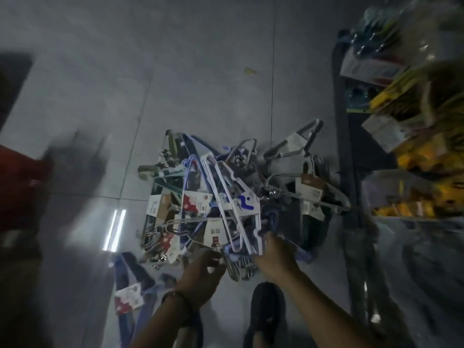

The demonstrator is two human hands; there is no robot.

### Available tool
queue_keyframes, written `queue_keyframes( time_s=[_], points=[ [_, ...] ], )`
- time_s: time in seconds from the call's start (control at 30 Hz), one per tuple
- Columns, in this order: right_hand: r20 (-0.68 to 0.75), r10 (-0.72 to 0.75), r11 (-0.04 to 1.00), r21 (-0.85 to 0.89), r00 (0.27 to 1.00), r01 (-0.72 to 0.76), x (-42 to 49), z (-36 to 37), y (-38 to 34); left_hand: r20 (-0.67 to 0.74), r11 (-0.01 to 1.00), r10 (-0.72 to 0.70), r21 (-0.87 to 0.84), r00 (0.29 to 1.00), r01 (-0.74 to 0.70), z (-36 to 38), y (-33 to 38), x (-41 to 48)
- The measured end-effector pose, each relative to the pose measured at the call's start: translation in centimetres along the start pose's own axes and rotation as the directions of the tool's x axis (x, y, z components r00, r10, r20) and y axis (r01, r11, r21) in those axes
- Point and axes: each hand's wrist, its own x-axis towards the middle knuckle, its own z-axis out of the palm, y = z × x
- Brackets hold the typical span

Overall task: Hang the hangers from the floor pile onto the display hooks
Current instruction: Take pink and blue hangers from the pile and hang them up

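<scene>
Hangers in a tangled pile [200, 197] lie on the grey tiled floor [175, 71], just ahead of the person's two hands. The right hand [276, 257] curls around the near end of a bundle of white hangers [236, 197], which slants away across the top of the heap. The left hand [203, 272], a bracelet [175, 296] at its wrist, sits at the pile's near edge with fingers bent; blur hides whether it grasps anything. A dark shoe [267, 312] stands below the hands. A separate set of blue hangers [130, 292] with a paper tag lies apart at lower left. At right stands a display rack [349, 146] holding yellow packets [426, 121].
</scene>
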Motion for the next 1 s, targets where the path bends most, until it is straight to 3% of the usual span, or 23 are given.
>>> queue_keyframes(
  time_s=[0.27,0.43,0.6,0.77,0.9,1.0],
  points=[
    [-0.027,0.146,0.984,0.108,0.989,-0.142,18.5,8.7,4.2,0.040,0.905,-0.140,-0.400,0.989,0.145,3.9,-4.7,20.4],
    [-0.160,0.090,0.994,0.082,0.983,-0.077,18.9,10.4,3.9,-0.073,0.875,-0.025,-0.485,0.997,-0.013,4.4,-4.9,26.6],
    [-0.206,0.052,0.999,0.016,0.977,-0.050,17.7,10.4,1.9,-0.088,0.801,-0.015,-0.598,0.996,-0.041,4.1,-3.6,27.8],
    [-0.286,-0.001,0.998,0.062,0.958,0.019,17.5,12.3,1.3,-0.018,0.765,-0.031,-0.644,0.999,0.012,3.6,-3.6,29.0],
    [-0.243,-0.043,0.986,0.149,0.969,0.081,17.3,13.0,2.1,-0.009,0.765,-0.089,-0.641,0.996,0.063,3.2,-3.8,30.5],
    [-0.201,-0.082,0.988,0.108,0.976,0.106,17.5,12.7,3.0,-0.074,0.766,-0.110,-0.641,0.991,0.037,3.8,-3.8,30.5]
  ],
)
